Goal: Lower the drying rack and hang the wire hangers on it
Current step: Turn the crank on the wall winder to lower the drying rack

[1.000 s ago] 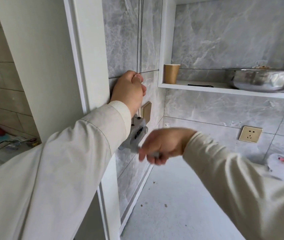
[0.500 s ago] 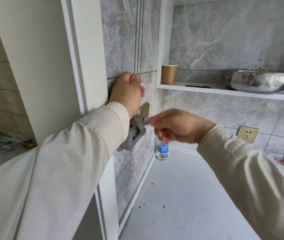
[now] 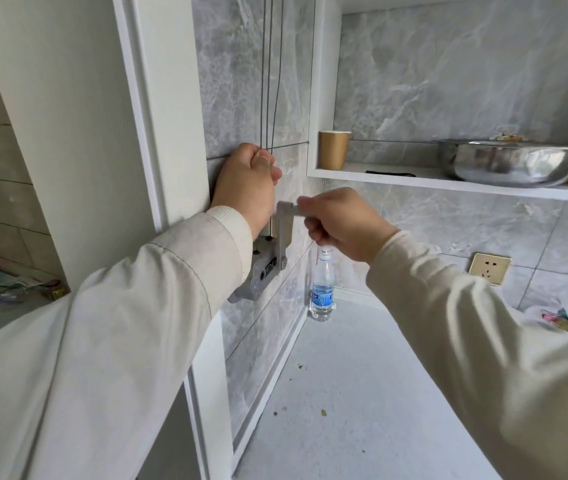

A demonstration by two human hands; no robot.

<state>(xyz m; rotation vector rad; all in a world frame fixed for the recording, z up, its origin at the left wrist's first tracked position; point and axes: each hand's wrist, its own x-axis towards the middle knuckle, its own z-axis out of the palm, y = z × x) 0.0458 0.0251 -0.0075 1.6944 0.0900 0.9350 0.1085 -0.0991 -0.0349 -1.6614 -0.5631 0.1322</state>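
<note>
A grey metal winch box (image 3: 264, 271) for the drying rack is fixed to the marble-tiled wall. Its crank arm (image 3: 285, 233) points up. My right hand (image 3: 339, 225) is shut on the crank's handle at the top of the arm. Thin steel cables (image 3: 268, 74) run from the winch straight up the wall. My left hand (image 3: 246, 183) is closed around these cables just above the winch. The drying rack and the wire hangers are out of view.
A white shelf (image 3: 448, 183) on the right carries a brown paper cup (image 3: 333, 149) and a steel basin (image 3: 507, 161). A water bottle (image 3: 322, 289) stands on the white counter (image 3: 362, 410) in the corner. A wall socket (image 3: 489, 268) sits right; a white door frame (image 3: 144, 133) left.
My right hand has swung the crank handle from low to the top of its turn. The left hand has stayed on the cables. The water bottle behind the hand has come into view.
</note>
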